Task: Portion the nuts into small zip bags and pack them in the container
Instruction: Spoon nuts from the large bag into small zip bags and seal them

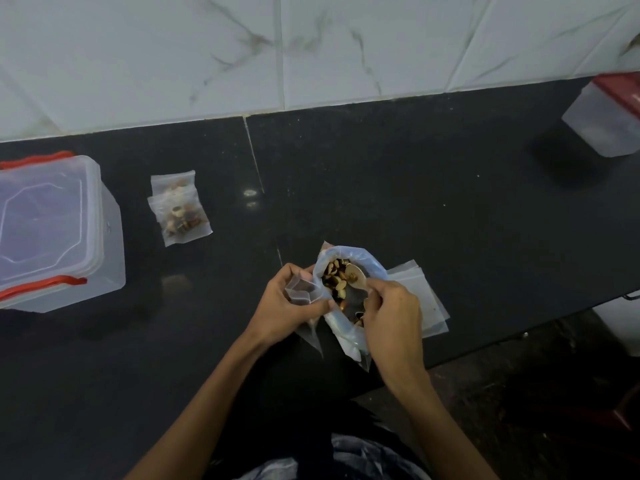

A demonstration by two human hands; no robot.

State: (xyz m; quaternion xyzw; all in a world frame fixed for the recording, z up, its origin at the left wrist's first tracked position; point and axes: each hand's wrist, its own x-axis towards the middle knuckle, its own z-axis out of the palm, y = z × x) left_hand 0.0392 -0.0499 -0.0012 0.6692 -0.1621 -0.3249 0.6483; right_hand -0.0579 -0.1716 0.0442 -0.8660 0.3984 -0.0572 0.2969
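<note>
A large clear bag of mixed nuts (337,275) stands open in the middle of the black counter. My right hand (391,313) reaches into its mouth with curled fingers, seemingly around a pale spoon (356,273) among the nuts. Just left of the big bag, my left hand (294,299) pinches a small empty zip bag (301,289), holding its mouth open. Two filled small zip bags (180,209) lie overlapping on the counter at the left. The clear container with red clips (55,233) stands closed at the far left.
A stack of empty zip bags (426,299) lies flat right of the nut bag. A second clear box with a red lid (609,116) sits at the far right by the tiled wall. The counter edge (519,337) runs diagonally at lower right.
</note>
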